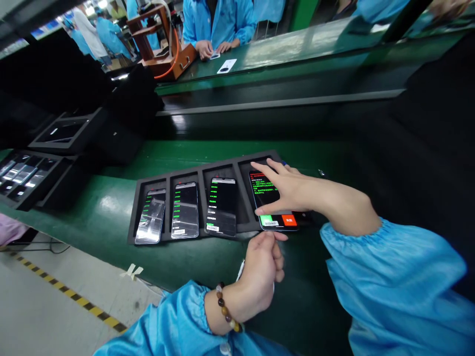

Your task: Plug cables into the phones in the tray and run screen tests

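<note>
My right hand (291,188) is spread over the rightmost phone (265,199), fingers apart, its thumb at the left edge of the lit screen. That screen has red and green text, with a green and a red button below. My left hand (261,269), wearing a bead bracelet, is closed at the phone's bottom edge. Part of a white cable (241,269) shows beside the left hand and seems to run into it; the end is hidden. This phone lies on a black compartment tray (202,198), partly past its front edge. Three more lit phones, among them one phone (221,205), lean in the other compartments.
The tray rests on a green bench (107,212). Left are black boxes and a second tray (27,173) with dark, shiny pieces. A raised shelf (282,59) runs behind; across it a co-worker in blue handles small cards. A wooden fixture (159,49) stands there.
</note>
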Demonstrator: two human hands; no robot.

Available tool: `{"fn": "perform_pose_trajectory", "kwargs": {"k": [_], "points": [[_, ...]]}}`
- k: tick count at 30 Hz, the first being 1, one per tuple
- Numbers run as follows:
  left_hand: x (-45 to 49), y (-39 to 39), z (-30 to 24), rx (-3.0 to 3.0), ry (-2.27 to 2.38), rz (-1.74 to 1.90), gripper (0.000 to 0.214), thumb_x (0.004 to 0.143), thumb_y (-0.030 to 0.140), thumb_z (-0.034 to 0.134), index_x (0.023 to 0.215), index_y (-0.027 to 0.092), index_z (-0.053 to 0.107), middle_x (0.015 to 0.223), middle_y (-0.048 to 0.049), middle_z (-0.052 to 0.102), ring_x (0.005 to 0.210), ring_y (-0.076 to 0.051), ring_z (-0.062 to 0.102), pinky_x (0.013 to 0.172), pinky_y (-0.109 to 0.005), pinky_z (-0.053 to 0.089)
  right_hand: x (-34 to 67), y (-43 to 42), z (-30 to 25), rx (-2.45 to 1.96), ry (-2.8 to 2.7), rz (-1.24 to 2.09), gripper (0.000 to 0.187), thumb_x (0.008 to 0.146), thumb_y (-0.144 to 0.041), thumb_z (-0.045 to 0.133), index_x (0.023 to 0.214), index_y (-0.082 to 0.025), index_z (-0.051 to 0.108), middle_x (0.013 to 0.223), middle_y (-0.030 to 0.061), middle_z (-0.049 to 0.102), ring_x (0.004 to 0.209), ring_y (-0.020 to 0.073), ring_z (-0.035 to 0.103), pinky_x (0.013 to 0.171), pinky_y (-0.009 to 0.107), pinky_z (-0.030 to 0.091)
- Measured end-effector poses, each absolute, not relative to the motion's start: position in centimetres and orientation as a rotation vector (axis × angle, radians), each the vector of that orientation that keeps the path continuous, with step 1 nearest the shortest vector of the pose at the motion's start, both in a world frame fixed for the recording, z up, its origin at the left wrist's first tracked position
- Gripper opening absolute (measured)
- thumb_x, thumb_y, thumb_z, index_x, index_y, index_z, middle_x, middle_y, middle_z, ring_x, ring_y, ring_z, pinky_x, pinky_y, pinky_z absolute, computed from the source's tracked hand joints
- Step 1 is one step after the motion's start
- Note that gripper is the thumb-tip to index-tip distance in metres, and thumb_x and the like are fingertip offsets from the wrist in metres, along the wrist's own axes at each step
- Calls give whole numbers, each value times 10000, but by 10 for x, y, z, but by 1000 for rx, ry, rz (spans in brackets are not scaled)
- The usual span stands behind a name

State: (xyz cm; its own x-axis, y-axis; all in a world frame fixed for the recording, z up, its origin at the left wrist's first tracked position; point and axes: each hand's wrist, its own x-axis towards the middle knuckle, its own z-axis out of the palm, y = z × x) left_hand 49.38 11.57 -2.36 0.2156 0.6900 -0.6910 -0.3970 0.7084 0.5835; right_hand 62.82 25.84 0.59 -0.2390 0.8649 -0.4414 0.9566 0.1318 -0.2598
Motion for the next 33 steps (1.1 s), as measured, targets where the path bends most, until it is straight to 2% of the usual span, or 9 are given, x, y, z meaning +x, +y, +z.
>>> {"fn": "perform_pose_trajectory", "kwargs": {"k": [5, 9, 11, 14, 16, 18, 22, 26, 33], "points": [[498, 109, -31, 310, 1112, 781, 270, 1022, 449, 588, 993, 186, 535, 604, 94, 277, 509, -94, 163, 460, -248, 83, 637, 262, 11, 1828, 2268, -734, 1214, 859, -846, 618, 1807, -298, 94, 1841, 162, 104, 1637, 512, 264, 1286, 673, 343], [497, 101, -33, 339, 1044, 720, 693, 784, 844, 769, 931, 217, 513, 572, 116, 235, 492, -82, 141, 450, -247, 67, 647, 267, 7, 1817, 2325, -733, 1158, 876, -849, 574, 1803, -297, 154, 1832, 134, 185, 1624, 488, 321, 1258, 653, 403], [486, 97, -28, 441, 968, 645, 778, 700, 910, 791, 943, 206, 568, 570, 119, 234, 486, -77, 142, 449, -249, 87, 653, 268, 8, 1804, 2377, -733, 1063, 918, -791, 539, 1786, -249, 252, 1807, 135, 273, 1610, 438, 379, 1274, 580, 416], [444, 95, -14, 820, 991, 611, 712, 871, 861, 692, 965, 155, 716, 567, 77, 306, 489, -92, 272, 477, -261, 216, 661, 265, 15, 1795, 2497, -683, 854, 998, -651, 430, 1698, -162, 453, 1688, 155, 488, 1537, 398, 497, 1281, 527, 425], [398, 97, -4, 1242, 1214, 708, 573, 1065, 670, 571, 1053, 146, 804, 656, -4, 507, 618, -132, 470, 596, -272, 365, 661, 258, 20, 1801, 2532, -669, 765, 1025, -584, 377, 1657, -177, 523, 1597, 141, 595, 1454, 405, 576, 1248, 567, 458], [345, 102, 2, 1591, 1424, 866, 463, 1124, 521, 519, 1159, 158, 804, 769, -41, 636, 697, -162, 579, 675, -292, 447, 654, 249, 22, 1746, 2551, -685, 711, 1042, -541, 355, 1642, -213, 552, 1562, 119, 631, 1415, 400, 609, 1230, 591, 471], [248, 106, 4, 1987, 1890, 1017, 355, 1146, 375, 494, 1228, 161, 765, 1153, -109, 748, 1085, -238, 673, 954, -361, 515, 614, 222, 29, 1574, 2574, -691, 699, 1072, -547, 359, 1643, -201, 566, 1741, 116, 420, 1617, 412, 373, 1304, 621, 366], [212, 102, -3, 2357, 1826, 749, 317, 1141, 265, 500, 1332, 192, 743, 1376, -110, 697, 1286, -252, 606, 1119, -406, 488, 570, 198, 38, 1450, 2447, -879, 685, 1113, -631, 325, 1702, -319, 478, 1838, 46, 162, 1700, 418, 106, 1266, 723, 352], [243, 126, -17, 2486, 1629, 444, 376, 1155, 304, 464, 1388, 238, 751, 1619, -112, 551, 1450, -320, 497, 1228, -539, 464, 553, 206, 18, 1536, 2367, -737, 669, 1128, -644, 258, 1710, -373, 447, 1845, 58, 118, 1705, 417, 63, 1203, 834, 318]]}}
